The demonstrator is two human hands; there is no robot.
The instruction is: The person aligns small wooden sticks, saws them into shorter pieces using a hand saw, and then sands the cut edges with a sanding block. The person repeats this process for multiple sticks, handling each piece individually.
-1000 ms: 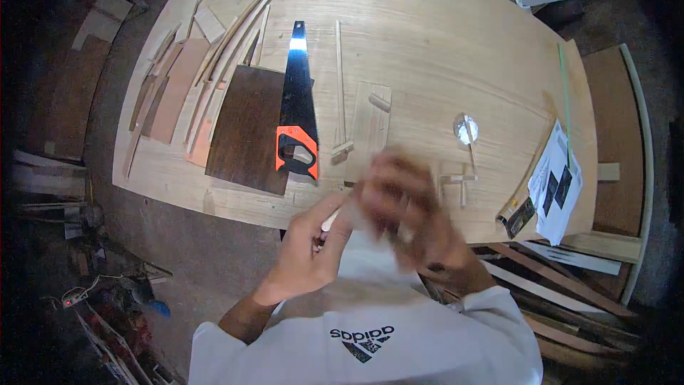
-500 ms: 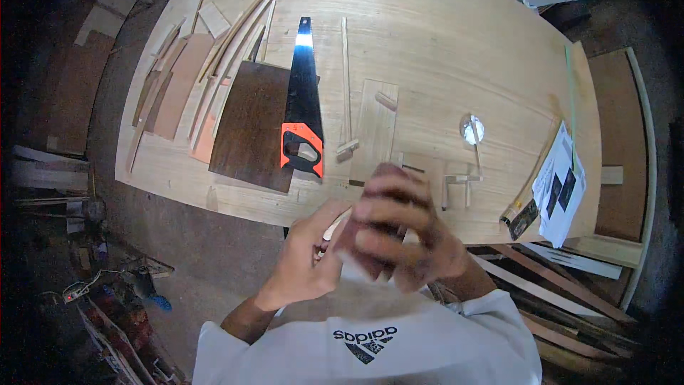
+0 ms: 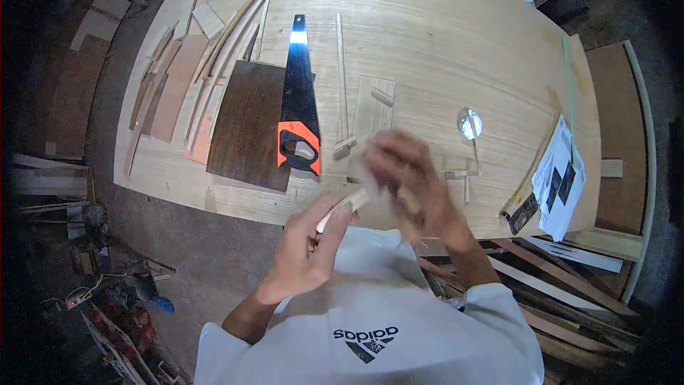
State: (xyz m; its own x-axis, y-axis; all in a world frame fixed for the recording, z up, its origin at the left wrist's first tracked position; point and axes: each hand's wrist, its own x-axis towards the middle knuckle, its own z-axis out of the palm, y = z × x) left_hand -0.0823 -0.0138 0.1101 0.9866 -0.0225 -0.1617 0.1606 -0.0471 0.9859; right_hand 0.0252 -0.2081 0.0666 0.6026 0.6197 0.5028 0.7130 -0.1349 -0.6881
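Over the table's near edge, my left hand [image 3: 305, 246] is closed on a small pale wooden piece [image 3: 333, 215], thumb along its side. The piece tilts up and right toward my right hand [image 3: 410, 185]. That hand is smeared by motion, its fingers bent round what looks like a folded sheet of sandpaper [image 3: 368, 171], pale and blurred at its edge. The far end of the wooden piece is hidden at the right fingers. A handsaw [image 3: 298, 100] with an orange and black handle lies left of my hands, its handle overlapping a dark brown board [image 3: 248, 128].
Wood strips [image 3: 231, 43] lie along the left side of the table [image 3: 420, 21]. Ahead are a thin stick [image 3: 342, 78] and a light board [image 3: 372, 103]. To the right are a shiny round object [image 3: 469, 122], a brush [image 3: 519, 212] and printed sheets [image 3: 558, 178]. Timber [image 3: 563, 292] is stacked lower right.
My right hand has moved up and away from my body. The left hand keeps its hold on the wooden piece, which shows more of its length. The red-brown face of the sheet is less visible.
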